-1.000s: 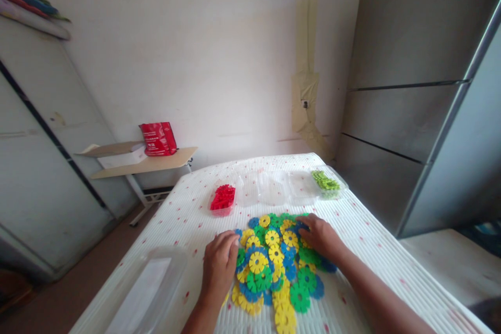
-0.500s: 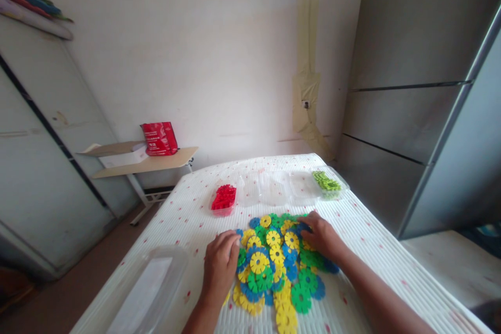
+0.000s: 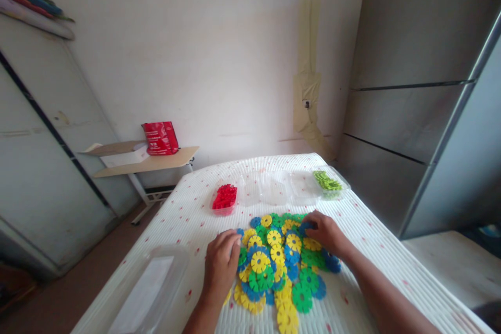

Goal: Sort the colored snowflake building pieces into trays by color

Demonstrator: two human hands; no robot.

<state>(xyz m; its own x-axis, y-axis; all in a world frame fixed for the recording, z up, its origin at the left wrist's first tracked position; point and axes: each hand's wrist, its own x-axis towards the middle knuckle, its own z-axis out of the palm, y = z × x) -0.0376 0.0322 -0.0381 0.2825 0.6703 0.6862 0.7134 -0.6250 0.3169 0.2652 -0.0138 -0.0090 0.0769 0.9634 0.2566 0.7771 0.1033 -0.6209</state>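
A heap of flat, notched plastic discs [image 3: 274, 238] in yellow, green and blue lies in front of me on the table. My left hand [image 3: 222, 253] rests against the heap's left edge, its fingers loosely bent and holding nothing that I can see. At the upper right of the heap, my right hand [image 3: 321, 230] pinches a blue disc [image 3: 307, 228] between thumb and fingers. Part of that disc is hidden by the fingers. Other discs lie beneath and beside this hand, with a blue one [image 3: 332, 262] by the wrist.
Behind the heap stand a clear tub of red pieces [image 3: 224, 197], several clear plastic tubs [image 3: 274, 190] and a tub of green pieces [image 3: 327, 183]. A clear lid or tray [image 3: 151, 287] with white paper lies at left. A fridge [image 3: 395, 115] stands at right.
My right hand has shifted slightly and its fingers have closed on a blue disc. The left hand stays at the heap's edge.
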